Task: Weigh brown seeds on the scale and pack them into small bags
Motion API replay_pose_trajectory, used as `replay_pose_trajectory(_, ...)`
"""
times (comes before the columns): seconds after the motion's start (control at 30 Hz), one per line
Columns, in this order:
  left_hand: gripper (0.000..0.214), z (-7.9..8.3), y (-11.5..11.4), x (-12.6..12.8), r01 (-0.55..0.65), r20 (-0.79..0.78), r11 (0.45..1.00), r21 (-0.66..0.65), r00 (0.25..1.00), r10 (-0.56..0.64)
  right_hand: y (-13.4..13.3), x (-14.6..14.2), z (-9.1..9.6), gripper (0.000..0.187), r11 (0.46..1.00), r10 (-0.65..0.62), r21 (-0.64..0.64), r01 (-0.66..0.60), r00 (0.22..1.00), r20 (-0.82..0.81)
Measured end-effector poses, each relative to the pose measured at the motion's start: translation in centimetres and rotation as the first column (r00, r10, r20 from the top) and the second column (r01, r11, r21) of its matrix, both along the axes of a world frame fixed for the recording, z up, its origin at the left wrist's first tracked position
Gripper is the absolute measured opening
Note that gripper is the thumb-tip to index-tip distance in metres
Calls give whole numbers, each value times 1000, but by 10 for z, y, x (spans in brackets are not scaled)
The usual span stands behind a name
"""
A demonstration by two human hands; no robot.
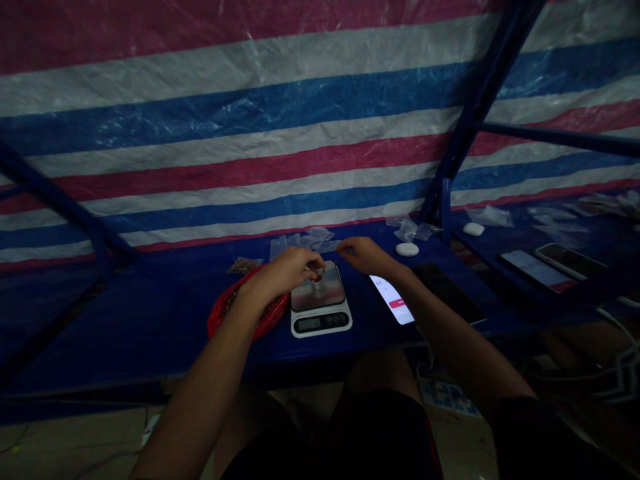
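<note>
Reaching over scale (320,304) with left hand (293,265), fingers bent narrow at small metal cup (318,286); can't tell if anything's pinched. Cup sits on scale plate, top partly covered by hand. Right hand (369,253) curled by clear bags (301,241), fingertips close together, grip on a bag unclear. Scale near table's (125,320) front edge; red bag (273,321) just beside it, left. Widest tabletop stretch runs left of red bag; narrow strip between scale and lit phone (393,297). Tarp (250,167) bounds the back. 2 forearms cover parts of red bag and phone. Scale digits hard to read.
</note>
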State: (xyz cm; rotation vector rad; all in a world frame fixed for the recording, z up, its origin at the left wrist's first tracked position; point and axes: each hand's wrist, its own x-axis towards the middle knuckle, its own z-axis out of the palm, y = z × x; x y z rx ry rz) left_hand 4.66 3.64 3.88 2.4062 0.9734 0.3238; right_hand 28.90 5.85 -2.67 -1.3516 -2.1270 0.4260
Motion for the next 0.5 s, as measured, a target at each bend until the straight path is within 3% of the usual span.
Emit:
replay_pose_trajectory(0.17,21,0,2,-3,-32,18,996,83,999,31,22,-9,-9,26,988,125,-123,-96,958,257)
replay_pose_trajectory(0.27,17,-3,7,-15,-73,-16,989,126,997,75,28,-10,-8,23,983,99,-177,-44,945,312)
replay_pose_trajectory(0.37,17,-12,12,-31,-115,-140,980,161,980,138,28,-6,-3,21,983,68,-182,-10,947,314)
replay_pose_trajectory(0.5,24,-27,14,-45,-121,-297,974,189,939,175,11,-3,9,19,987,105,-139,-81,979,175)
